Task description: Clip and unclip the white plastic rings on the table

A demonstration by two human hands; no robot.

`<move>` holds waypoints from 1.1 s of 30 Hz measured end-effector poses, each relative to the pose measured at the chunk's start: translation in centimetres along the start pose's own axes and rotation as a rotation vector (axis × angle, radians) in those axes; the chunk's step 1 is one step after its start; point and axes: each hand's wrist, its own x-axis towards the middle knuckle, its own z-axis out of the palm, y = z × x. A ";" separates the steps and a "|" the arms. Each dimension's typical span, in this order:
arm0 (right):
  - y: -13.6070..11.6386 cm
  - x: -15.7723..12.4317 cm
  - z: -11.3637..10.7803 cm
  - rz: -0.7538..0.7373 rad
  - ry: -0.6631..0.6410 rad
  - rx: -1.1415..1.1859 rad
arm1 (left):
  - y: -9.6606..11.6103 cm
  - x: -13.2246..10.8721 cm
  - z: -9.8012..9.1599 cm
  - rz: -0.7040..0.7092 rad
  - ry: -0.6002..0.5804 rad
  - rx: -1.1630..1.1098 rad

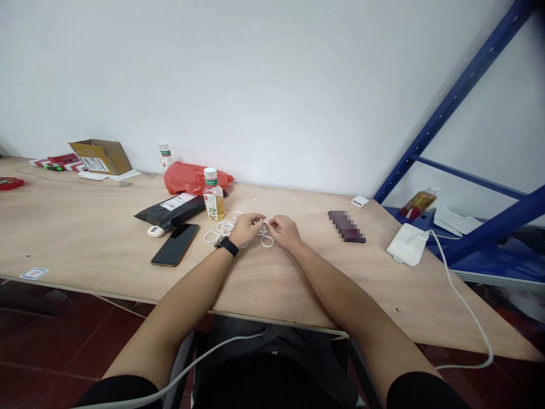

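My left hand [247, 228] and my right hand [284, 232] meet low over the table, fingertips almost touching. Both pinch a small white plastic piece, which looks like part of a white ring [263, 222]; the fingers cover much of it. Just below the fingertips lies another thin white ring [267, 242]. Beside and partly behind my left hand sits a loose cluster of several white rings [224, 228], some overlapping. A dark watch is strapped on my left wrist.
Left of my hands are a bottle [214, 199], a black parcel [174, 211], a red plastic bag [187, 177], a phone [175, 245] and a white case [155, 231]. To the right lie a blurred dark object [347, 226] and a white power bank [407, 244] with a cable. A blue metal frame [460, 79] borders the table.
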 end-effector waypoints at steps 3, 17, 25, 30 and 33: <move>-0.3 0.0 0.1 -0.030 -0.004 0.016 | 0.0 0.0 -0.1 0.023 0.002 0.033; 3.1 0.6 -1.4 0.173 -0.113 -0.146 | -0.3 0.3 -1.4 0.019 0.134 0.348; 4.5 0.1 -0.8 0.204 -0.337 -0.235 | -0.5 0.2 -1.2 0.081 0.123 0.349; 3.0 0.4 -0.4 0.117 -0.160 0.066 | -0.7 0.2 -1.0 0.086 0.129 0.333; 1.6 0.4 0.2 0.229 -0.059 0.468 | -0.7 0.1 -0.8 0.094 0.095 0.270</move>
